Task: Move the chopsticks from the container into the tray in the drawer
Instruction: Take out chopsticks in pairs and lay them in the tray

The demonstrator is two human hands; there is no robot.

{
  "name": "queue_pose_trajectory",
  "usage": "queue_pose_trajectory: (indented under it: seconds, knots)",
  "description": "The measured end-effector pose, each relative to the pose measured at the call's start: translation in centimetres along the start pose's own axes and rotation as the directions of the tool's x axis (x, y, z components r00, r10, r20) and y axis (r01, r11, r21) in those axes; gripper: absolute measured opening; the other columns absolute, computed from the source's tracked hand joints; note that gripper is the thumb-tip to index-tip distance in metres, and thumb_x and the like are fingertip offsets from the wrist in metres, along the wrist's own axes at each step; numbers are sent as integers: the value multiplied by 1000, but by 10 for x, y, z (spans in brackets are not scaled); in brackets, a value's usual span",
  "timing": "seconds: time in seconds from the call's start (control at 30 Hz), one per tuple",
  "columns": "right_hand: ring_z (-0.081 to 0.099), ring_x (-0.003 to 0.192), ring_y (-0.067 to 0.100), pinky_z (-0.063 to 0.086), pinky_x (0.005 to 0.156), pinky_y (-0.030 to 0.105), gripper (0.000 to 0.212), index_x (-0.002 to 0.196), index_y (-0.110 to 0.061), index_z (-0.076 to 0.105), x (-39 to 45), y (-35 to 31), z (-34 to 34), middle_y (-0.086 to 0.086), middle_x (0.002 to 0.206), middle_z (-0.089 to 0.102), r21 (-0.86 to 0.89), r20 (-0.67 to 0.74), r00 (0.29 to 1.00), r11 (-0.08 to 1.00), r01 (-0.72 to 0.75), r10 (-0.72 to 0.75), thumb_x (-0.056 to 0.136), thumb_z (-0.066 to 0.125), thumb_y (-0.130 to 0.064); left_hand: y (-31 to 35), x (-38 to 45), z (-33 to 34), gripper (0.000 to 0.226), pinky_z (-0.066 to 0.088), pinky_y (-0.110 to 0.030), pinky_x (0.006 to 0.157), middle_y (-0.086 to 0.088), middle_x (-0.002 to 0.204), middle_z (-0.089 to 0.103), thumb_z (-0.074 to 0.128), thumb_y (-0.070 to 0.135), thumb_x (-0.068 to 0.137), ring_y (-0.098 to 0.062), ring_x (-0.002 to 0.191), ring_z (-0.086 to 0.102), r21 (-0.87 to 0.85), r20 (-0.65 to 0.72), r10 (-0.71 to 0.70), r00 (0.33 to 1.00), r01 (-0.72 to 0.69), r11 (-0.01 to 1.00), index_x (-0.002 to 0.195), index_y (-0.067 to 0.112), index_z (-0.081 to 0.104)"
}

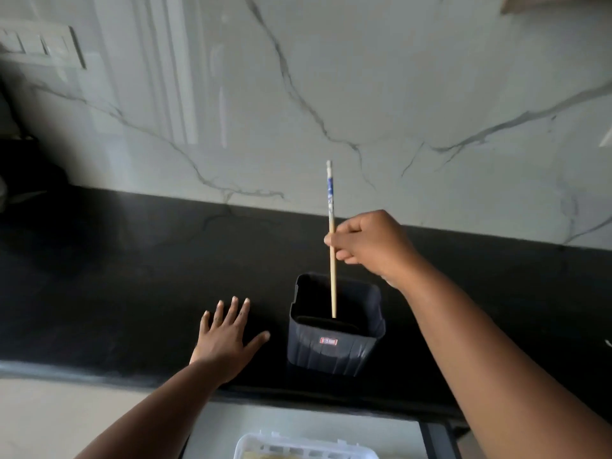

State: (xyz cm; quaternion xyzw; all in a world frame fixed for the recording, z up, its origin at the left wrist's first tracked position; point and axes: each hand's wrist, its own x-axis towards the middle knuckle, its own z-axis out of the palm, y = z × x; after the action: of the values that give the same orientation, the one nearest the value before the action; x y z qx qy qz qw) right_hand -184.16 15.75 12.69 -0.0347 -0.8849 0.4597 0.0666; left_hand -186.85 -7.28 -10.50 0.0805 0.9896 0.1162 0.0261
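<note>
Right hand (371, 245) pinched closed; left hand (228, 336) splayed flat.

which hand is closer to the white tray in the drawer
Left. The left hand lies flat on the counter, up and left of the white tray; the right hand is higher, gripping a chopstick.

Single head-worn wide-angle view, forward and down over the black counter (132, 276); marble wall (331, 94) close ahead

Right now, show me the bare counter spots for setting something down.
Bare counter stretches left of the left hand. More lies right of the container, behind the right forearm. Crowded: between the left hand and container, a narrow gap.
</note>
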Motion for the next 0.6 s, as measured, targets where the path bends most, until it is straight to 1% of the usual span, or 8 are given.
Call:
queue_pose_trajectory:
  seconds: [0.1,0.17,0.23,0.3,0.4,0.5,0.53,0.6]
  knots:
    - [74,74,23,62,71,32,10,84,-6,71,-7,-41,-38,15,82,75,194,21,999,980,42,-47,80,77,-15,23,2,-36,94,1,-46,120,9,157,-13,9,73,73,-16,148,-8,-169,-179,111,978,-142,975,154,25,3]
    - [73,71,22,61,69,32,12,87,-3,70,-11,-56,-50,17,83,74,286,67,997,958,18,-39,80,76,-11,48,3,-81,80,6,-40,120,4,161,1,28,66,84,-14,148,-2,-225,-456,214,864,-345,911,152,26,12]
    - [72,69,22,61,70,34,14,89,-1,69,-13,-62,-55,17,81,74,379,105,994,925,-25,-16,81,75,-10,74,-1,-133,63,18,-32,117,-7,156,27,44,51,92,-21,145,22,-71,-695,367,618,-567,821,146,24,29]
    - [71,65,20,60,66,32,13,90,0,69,-15,-63,-55,14,76,73,503,167,986,859,-98,14,82,73,-8,96,-6,-174,43,31,-31,109,-13,142,48,52,35,94,-26,133,42,172,-775,539,331,-709,683,134,20,46]
    - [69,63,18,62,64,30,9,86,-2,70,-22,-57,-52,9,71,72,635,285,957,737,-232,56,83,70,-11,111,-18,-208,25,48,-32,91,-9,123,65,60,19,91,-22,114,59,301,-746,653,134,-806,510,116,20,60]
    - [72,69,21,62,66,33,25,91,-3,71,-34,-47,-53,12,82,73,645,335,938,703,-299,91,85,69,-27,119,-31,-223,20,50,-26,86,8,113,68,59,11,90,-13,102,64,132,-816,550,177,-870,475,106,21,65]
    - [72,72,22,62,68,34,36,98,-3,70,-38,-43,-53,12,86,74,596,287,952,757,-267,110,85,68,-37,124,-38,-229,17,49,-24,83,16,108,68,60,14,90,-10,97,64,-21,-854,445,269,-873,487,100,26,67]
    - [71,83,21,61,75,36,54,114,-10,63,-46,-36,-52,3,99,71,325,56,994,940,-107,94,81,66,-53,136,-49,-247,13,51,-21,74,19,92,70,64,21,90,-3,83,64,-441,-797,208,567,-782,440,88,33,67]
